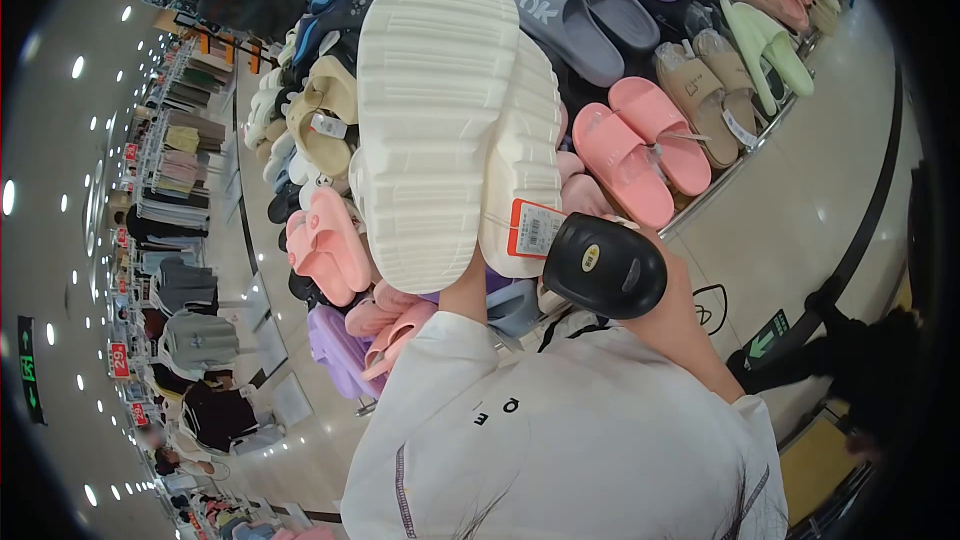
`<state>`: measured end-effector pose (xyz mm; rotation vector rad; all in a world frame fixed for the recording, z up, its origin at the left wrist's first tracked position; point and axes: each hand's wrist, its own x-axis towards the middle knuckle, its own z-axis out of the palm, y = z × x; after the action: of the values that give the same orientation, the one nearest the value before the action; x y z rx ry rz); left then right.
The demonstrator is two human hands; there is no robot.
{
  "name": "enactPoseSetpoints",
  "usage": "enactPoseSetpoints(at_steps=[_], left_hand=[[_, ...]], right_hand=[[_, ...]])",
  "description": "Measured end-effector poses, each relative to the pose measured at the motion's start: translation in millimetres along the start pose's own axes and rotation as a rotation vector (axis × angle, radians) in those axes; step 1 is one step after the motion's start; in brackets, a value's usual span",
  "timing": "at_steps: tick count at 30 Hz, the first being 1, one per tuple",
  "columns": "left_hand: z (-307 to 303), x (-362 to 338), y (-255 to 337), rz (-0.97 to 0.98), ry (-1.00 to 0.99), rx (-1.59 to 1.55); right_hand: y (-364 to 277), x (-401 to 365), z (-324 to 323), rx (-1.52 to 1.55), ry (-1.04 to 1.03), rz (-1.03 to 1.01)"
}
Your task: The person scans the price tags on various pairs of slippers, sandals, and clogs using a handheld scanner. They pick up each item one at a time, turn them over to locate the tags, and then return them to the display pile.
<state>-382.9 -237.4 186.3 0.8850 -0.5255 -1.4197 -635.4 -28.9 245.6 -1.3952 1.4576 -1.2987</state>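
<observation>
A pair of white slippers (435,120) is raised close in front of me, ridged soles facing my view. My left forearm (463,292) runs up behind the larger sole, which hides my left hand; the pair is held up there. A red-edged price tag (535,230) hangs at the heel of the second slipper. Beside the tag, a rounded black object (605,266) with a yellow oval sticker covers the end of my right forearm (690,310). My right hand's fingers are hidden behind it, and I cannot tell what they grip.
Pink slides (640,160), grey slides (585,15), beige slides (705,90) and green slides (765,50) crowd the display around the white pair. Lower left are lilac slippers (340,350). Clothing racks (190,340) stand at left; a dark-clothed person (860,370) is at right.
</observation>
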Motion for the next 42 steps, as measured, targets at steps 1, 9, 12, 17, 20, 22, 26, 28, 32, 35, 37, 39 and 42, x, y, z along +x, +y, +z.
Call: enactPoseSetpoints(at_steps=[1,9,12,17,20,22,26,28,32,35,37,39,42], left_hand=[[3.3,0.3,2.9,0.009,0.008,0.001],[41.6,15.0,14.1,0.063,0.054,-0.03],[43.1,13.7,11.3,0.076,0.106,-0.049],[40.4,20.5,0.4,0.279,0.1,0.407],[55.4,29.3,-29.1,0.357,0.213,0.528],[54.3,44.8,-48.6,0.357,0.221,0.576],[44.9,77.3,-80.0,0.69,0.049,0.866],[46.3,85.8,-87.2,0.696,0.024,1.005],[29.0,112.0,-99.8,0.939,0.207,1.42],[33.1,109.5,-97.5,0.836,0.182,1.32],[36.7,101.5,-93.9,0.702,0.131,1.276],[40.8,94.7,-91.7,0.613,0.17,1.348],[39.7,91.7,-89.3,0.446,0.242,1.484]], right_hand=[[0.1,0.7,0.4,0.001,0.003,-0.005],[17.9,-10.4,-7.7,-0.05,0.097,0.074],[37.4,-22.4,-13.7,-0.035,0.176,0.157],[52.0,-30.9,-20.3,-0.021,0.311,0.285],[53.3,-25.8,-23.4,-0.052,0.327,0.291],[52.4,-20.4,-24.0,-0.066,0.336,0.285],[58.2,-15.0,-23.4,-0.087,0.319,0.252],[61.1,-15.0,-22.8,-0.084,0.315,0.251],[68.9,-17.3,-17.1,-0.045,0.302,0.279],[70.9,-17.0,-16.1,-0.038,0.303,0.286],[71.3,-18.3,-15.7,-0.052,0.297,0.301],[73.7,-16.2,-16.9,-0.038,0.284,0.396],[72.6,-13.3,-19.3,0.028,0.286,0.361]])
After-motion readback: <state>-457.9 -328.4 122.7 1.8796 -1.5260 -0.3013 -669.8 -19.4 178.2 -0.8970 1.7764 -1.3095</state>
